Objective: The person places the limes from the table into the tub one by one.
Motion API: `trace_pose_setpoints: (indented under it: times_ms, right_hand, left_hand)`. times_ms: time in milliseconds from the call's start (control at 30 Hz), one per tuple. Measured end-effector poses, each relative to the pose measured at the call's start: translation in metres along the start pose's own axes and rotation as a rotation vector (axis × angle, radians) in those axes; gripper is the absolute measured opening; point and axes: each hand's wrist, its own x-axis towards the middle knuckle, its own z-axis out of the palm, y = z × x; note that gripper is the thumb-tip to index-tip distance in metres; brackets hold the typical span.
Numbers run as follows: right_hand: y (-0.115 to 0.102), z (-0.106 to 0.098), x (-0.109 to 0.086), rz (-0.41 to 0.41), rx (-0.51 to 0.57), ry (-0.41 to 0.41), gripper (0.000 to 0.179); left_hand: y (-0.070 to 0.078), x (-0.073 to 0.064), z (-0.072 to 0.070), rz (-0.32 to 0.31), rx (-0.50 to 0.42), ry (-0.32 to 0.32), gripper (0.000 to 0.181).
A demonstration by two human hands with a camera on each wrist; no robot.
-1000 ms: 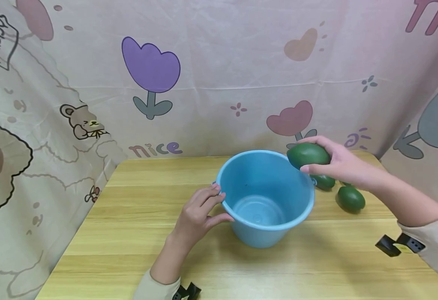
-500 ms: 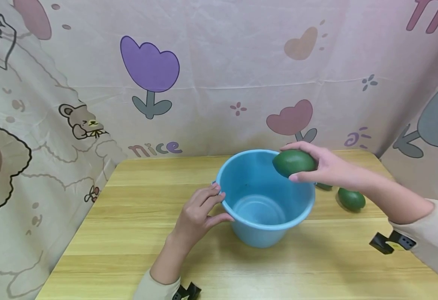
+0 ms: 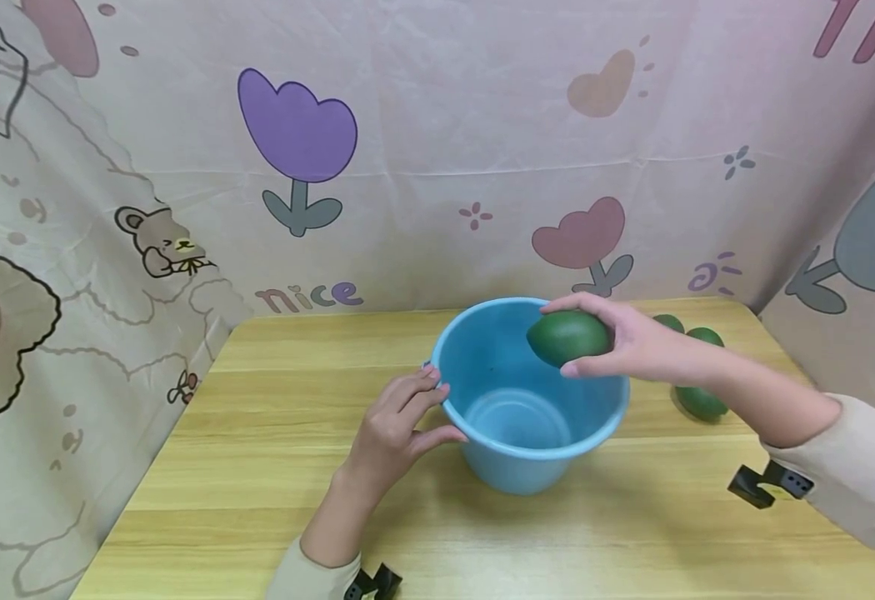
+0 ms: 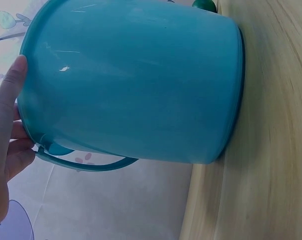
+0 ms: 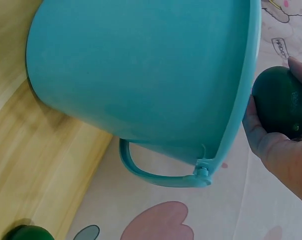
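Bucket stands upright on the desk, and from my end I see the left grip pinching its rim. My right grip has thumb and fingers curled round a green fruit, held above the rim at the right of the bucket's mouth. More fruits lie to the right, partly hidden by the forearm.

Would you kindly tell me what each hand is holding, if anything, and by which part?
The right hand grips a green fruit by opposite sides; the left hand holds the blue bucket by its left rim.
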Motion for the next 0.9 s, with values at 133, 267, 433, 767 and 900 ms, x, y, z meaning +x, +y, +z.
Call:
trace_pose_setpoints:
  times_ms: [133, 267, 433, 767, 900]
  right_hand:
    - [0.003, 0.003, 0.003, 0.004, 0.007, -0.016, 0.060]
    - [0.005, 0.006, 0.004, 0.013, 0.012, -0.025, 0.060]
    - [0.010, 0.013, 0.009, 0.004, 0.005, -0.036, 0.061]
    - [0.014, 0.027, 0.018, -0.033, -0.035, -0.069, 0.058]
    - [0.013, 0.030, 0.018, -0.039, -0.045, -0.066, 0.059]
  left_hand:
    - [0.000, 0.000, -0.001, -0.002, 0.002, -0.002, 0.053]
    - [0.000, 0.001, -0.001, -0.005, 0.004, -0.005, 0.054]
    - [-0.001, 0.001, -0.001, -0.011, 0.004, -0.012, 0.054]
    - [0.000, 0.001, -0.002, -0.015, 0.004, -0.021, 0.055]
    - [0.001, 0.002, -0.002, -0.015, 0.001, -0.027, 0.054]
